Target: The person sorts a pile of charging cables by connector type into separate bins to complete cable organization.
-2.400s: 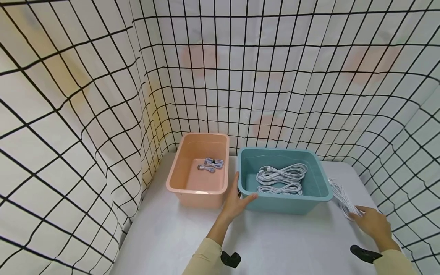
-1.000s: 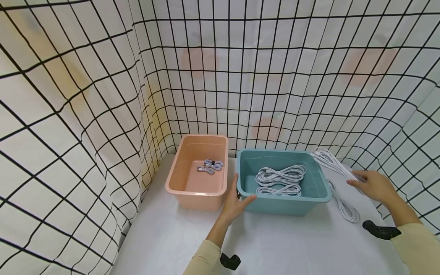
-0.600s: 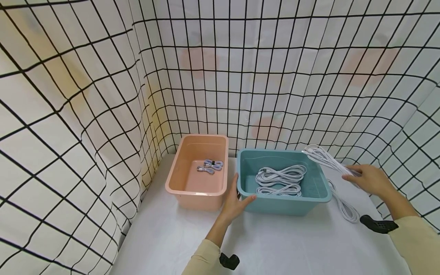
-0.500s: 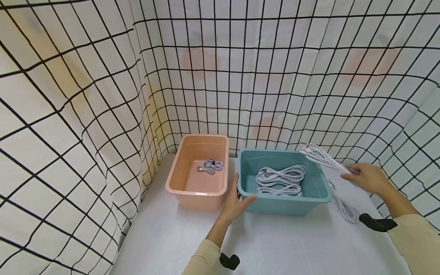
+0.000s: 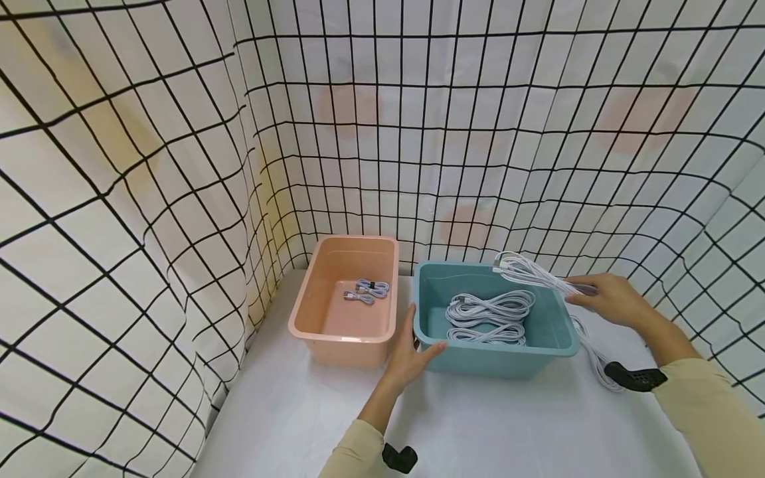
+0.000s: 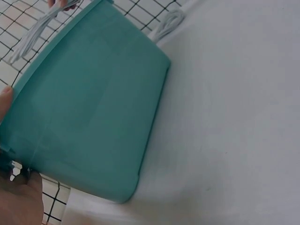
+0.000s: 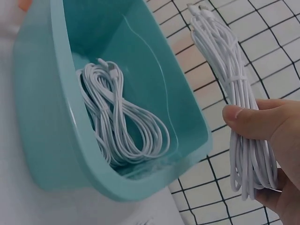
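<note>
My right hand (image 5: 612,299) pinches a bundled white USB cable (image 5: 532,273) between thumb and fingers. In the head view its connector end overlaps the back right rim of the teal bin (image 5: 487,362); in the right wrist view the cable (image 7: 236,84) stands tied with a band, its coil's lower end below the thumb. Two more coiled white cables (image 5: 493,309) lie inside the bin. My left hand (image 5: 405,358) rests spread at the bin's front left corner, fingers along the side and thumb (image 6: 5,101) at the rim. Another white cable (image 5: 592,352) lies right of the bin, partly hidden by the right arm.
To the left stands a peach bin (image 5: 352,352) with small, short cables (image 5: 372,288) inside. Both bins are on a white table (image 5: 478,425). Black grid netting (image 5: 418,159) rises behind and along both sides.
My right hand picked up a cable bundle from the right of the table, raised it and carried it left to the teal bin's edge. The left hand stayed in place.
</note>
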### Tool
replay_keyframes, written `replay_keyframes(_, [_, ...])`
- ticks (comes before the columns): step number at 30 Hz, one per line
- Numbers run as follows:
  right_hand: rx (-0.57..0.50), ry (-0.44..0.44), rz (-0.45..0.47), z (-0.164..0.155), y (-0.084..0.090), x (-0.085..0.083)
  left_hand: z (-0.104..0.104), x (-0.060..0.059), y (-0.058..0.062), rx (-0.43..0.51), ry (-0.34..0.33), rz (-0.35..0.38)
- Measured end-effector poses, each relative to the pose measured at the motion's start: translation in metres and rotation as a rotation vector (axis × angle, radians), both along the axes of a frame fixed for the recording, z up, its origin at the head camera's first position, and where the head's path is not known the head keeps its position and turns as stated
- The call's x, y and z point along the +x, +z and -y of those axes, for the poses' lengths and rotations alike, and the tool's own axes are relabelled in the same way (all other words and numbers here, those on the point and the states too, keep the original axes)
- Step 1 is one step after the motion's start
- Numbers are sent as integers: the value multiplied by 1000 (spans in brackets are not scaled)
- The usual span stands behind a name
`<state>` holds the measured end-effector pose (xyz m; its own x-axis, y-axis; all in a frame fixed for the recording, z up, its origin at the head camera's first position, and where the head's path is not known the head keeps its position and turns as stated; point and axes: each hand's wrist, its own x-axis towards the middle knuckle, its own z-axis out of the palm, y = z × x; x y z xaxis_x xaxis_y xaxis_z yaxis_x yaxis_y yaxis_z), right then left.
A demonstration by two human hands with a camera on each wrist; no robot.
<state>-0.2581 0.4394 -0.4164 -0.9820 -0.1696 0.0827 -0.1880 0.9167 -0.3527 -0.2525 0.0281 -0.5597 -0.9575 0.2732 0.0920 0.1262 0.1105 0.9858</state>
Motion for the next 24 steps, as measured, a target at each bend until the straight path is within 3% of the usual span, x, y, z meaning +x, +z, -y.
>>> replay_keyframes(18, [-15, 157, 23, 40, -1, -28, 0, -1, -1, 9, 12, 3])
replay_keyframes(24, [-9, 81, 7, 42, -2, -35, 0, 0, -1, -1, 15, 0])
